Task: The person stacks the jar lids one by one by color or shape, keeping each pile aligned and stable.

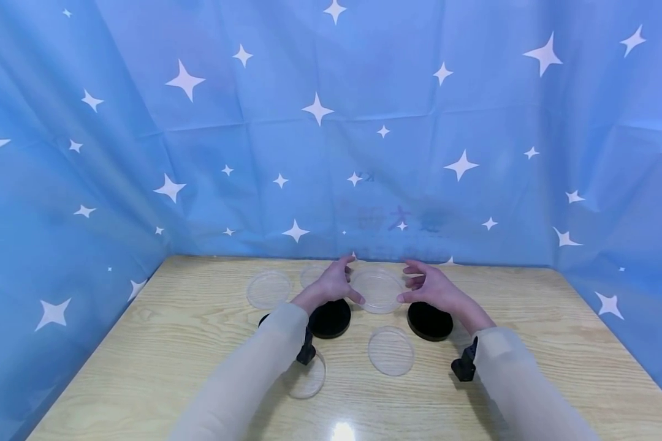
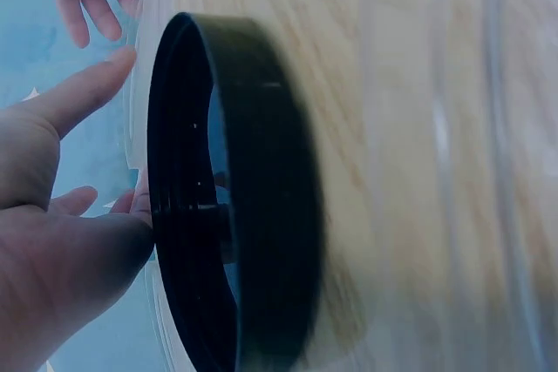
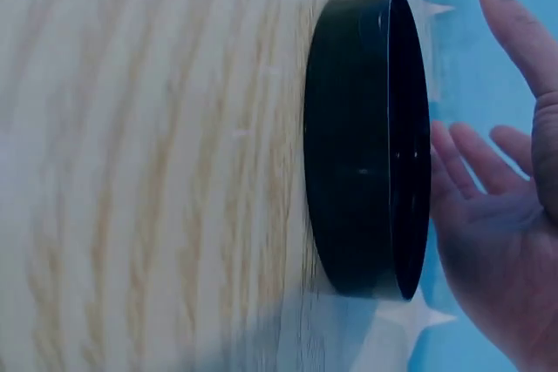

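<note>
Right hand (image 1: 434, 289) beside clear dish (image 1: 377, 291)

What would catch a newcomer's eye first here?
First, the blue star-printed backdrop rising behind the wooden table. Next, dark against the pale wood, a black dish near the left grip and another black dish near the right grip. The clear round dish between the grips, toward the table's far edge, is easier to miss.

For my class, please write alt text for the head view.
A person's left hand and right hand frame a clear round dish on a wooden table. More clear dishes and black dishes lie nearby, before a star-patterned blue curtain.
</note>
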The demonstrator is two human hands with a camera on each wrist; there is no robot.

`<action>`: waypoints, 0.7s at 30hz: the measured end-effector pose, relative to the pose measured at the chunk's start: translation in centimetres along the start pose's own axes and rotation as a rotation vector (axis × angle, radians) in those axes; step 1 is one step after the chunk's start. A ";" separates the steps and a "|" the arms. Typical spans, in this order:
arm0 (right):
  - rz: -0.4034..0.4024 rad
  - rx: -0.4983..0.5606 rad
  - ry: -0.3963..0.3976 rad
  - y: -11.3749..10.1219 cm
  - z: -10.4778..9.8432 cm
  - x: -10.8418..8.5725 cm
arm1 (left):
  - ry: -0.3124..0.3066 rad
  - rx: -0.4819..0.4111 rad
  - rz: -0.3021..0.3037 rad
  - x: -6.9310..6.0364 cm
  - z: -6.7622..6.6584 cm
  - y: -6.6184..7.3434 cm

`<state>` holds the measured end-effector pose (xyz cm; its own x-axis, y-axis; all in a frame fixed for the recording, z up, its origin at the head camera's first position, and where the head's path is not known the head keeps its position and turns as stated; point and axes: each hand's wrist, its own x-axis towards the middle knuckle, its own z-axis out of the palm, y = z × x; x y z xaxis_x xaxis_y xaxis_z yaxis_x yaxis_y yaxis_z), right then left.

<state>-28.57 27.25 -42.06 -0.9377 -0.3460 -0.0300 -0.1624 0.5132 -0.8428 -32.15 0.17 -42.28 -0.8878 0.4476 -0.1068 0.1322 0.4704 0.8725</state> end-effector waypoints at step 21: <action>-0.007 -0.044 -0.112 1.0 -0.7 0.6 | -0.038 0.036 0.013 0.5 0.3 0.1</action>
<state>-29.53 28.09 -42.60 -0.8970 -0.4336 -0.0860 -0.1844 0.5438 -0.8187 -32.49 0.67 -42.41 -0.8686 0.4823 -0.1141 0.1600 0.4908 0.8565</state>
